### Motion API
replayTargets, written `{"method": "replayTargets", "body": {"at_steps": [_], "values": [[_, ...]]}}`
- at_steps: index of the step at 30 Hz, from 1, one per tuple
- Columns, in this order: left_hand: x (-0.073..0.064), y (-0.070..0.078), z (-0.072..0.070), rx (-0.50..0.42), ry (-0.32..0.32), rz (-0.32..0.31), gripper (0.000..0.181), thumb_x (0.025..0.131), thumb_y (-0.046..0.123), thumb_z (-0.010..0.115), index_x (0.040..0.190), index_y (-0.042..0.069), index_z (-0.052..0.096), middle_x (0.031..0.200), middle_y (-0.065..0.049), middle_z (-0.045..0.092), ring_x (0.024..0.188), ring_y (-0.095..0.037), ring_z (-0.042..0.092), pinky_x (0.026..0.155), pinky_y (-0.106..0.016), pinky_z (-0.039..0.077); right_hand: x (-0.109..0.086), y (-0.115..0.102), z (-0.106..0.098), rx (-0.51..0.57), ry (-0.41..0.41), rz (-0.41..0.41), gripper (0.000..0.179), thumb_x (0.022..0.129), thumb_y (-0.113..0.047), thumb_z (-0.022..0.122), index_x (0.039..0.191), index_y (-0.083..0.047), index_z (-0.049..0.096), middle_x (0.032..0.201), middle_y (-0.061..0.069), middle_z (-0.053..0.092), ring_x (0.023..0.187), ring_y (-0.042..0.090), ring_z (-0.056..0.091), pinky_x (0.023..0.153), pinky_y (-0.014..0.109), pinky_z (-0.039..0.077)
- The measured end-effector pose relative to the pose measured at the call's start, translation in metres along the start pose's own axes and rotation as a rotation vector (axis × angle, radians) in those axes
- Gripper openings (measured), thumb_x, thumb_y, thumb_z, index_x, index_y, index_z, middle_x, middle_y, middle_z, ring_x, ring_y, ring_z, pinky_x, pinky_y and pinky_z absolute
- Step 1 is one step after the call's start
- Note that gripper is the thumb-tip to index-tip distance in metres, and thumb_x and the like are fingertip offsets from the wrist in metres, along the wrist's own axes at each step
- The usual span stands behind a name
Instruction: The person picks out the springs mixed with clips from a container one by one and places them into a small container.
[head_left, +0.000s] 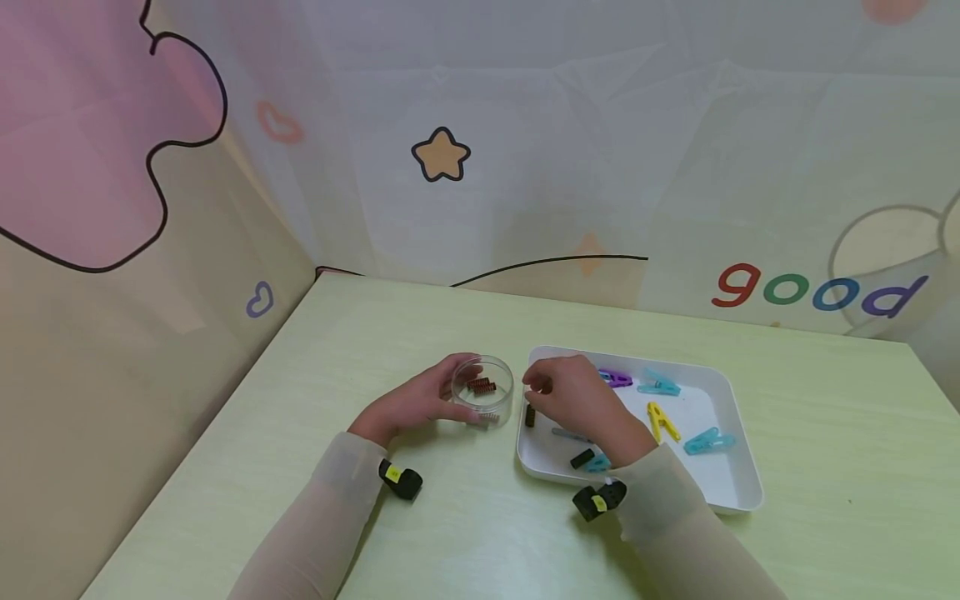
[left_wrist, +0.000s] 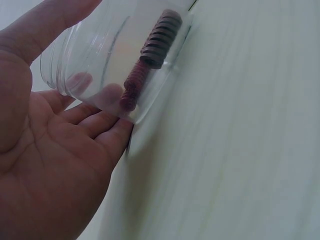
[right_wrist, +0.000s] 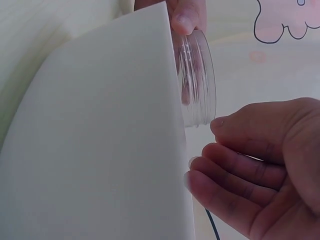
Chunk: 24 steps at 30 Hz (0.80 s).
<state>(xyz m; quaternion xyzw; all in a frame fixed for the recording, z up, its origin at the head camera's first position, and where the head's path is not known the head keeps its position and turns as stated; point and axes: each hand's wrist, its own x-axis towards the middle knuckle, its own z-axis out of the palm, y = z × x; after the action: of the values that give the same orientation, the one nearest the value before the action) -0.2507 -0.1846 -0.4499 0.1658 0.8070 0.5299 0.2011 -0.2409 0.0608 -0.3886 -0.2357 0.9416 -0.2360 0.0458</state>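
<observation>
My left hand (head_left: 423, 396) grips a clear round jar (head_left: 503, 404) from its left side, the thumb on one side and fingers on the other. Reddish-brown coil springs (head_left: 482, 386) lie in the jar; the left wrist view shows a darker ribbed spring (left_wrist: 161, 39) beside red ones. My right hand (head_left: 581, 400) hovers over the left part of a white tray (head_left: 708, 492), near the jar. Its fingers are loosely bent, and the right wrist view shows nothing between thumb and fingertips. A dark spring (head_left: 530, 416) lies in the tray just below this hand.
The tray also holds a yellow clothespin (head_left: 663, 422), a purple clothespin (head_left: 617, 379), several light-blue clothespins (head_left: 708, 442) and another dark spring (head_left: 582, 458). Its raised wall (right_wrist: 175, 100) stands between the right wrist camera and part of the jar. A printed cloth (head_left: 525, 167) hangs behind the table.
</observation>
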Motion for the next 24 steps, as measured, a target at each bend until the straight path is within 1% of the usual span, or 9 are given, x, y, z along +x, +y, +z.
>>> {"method": "replayTargets", "body": {"at_steps": [6, 11, 14, 24], "values": [[0.0, 0.0, 0.0, -0.027, -0.01, 0.007, 0.083, 0.068, 0.033, 0.079, 0.135, 0.032, 0.028, 0.142, 0.002, 0.039, 0.134, -0.011, 0.032, 0.113, -0.038, 0.023, -0.001, 0.0, 0.0, 0.0, -0.012, 0.015, 0.015, 0.082, -0.022, 0.064, 0.095, -0.015, 0.068, 0.083, -0.004, 0.066, 0.075, 0.009, 0.057, 0.071, 0.026, 0.052], [-0.007, 0.016, -0.001, -0.044, -0.034, -0.002, 0.083, 0.072, 0.026, 0.077, 0.138, 0.024, 0.026, 0.145, -0.005, 0.034, 0.137, -0.015, 0.028, 0.114, -0.038, 0.021, -0.001, 0.001, 0.0, -0.002, -0.021, 0.032, 0.017, 0.082, -0.023, 0.063, 0.096, -0.014, 0.068, 0.084, -0.004, 0.066, 0.076, 0.01, 0.057, 0.072, 0.027, 0.052], [-0.011, 0.025, -0.001, -0.04, -0.042, -0.007, 0.083, 0.073, 0.025, 0.076, 0.139, 0.022, 0.026, 0.146, -0.007, 0.033, 0.137, -0.017, 0.027, 0.114, -0.038, 0.021, -0.001, 0.002, 0.001, -0.005, -0.026, 0.039, 0.019, 0.082, -0.023, 0.063, 0.097, -0.013, 0.068, 0.085, -0.003, 0.066, 0.077, 0.01, 0.057, 0.072, 0.027, 0.052], [-0.012, 0.026, -0.001, -0.024, -0.039, -0.01, 0.083, 0.073, 0.026, 0.076, 0.139, 0.022, 0.026, 0.145, -0.007, 0.036, 0.136, -0.018, 0.03, 0.113, -0.038, 0.022, 0.0, 0.004, 0.002, -0.001, -0.054, 0.063, 0.019, 0.082, -0.022, 0.063, 0.097, -0.012, 0.067, 0.085, -0.001, 0.066, 0.075, 0.011, 0.056, 0.07, 0.027, 0.051]]}}
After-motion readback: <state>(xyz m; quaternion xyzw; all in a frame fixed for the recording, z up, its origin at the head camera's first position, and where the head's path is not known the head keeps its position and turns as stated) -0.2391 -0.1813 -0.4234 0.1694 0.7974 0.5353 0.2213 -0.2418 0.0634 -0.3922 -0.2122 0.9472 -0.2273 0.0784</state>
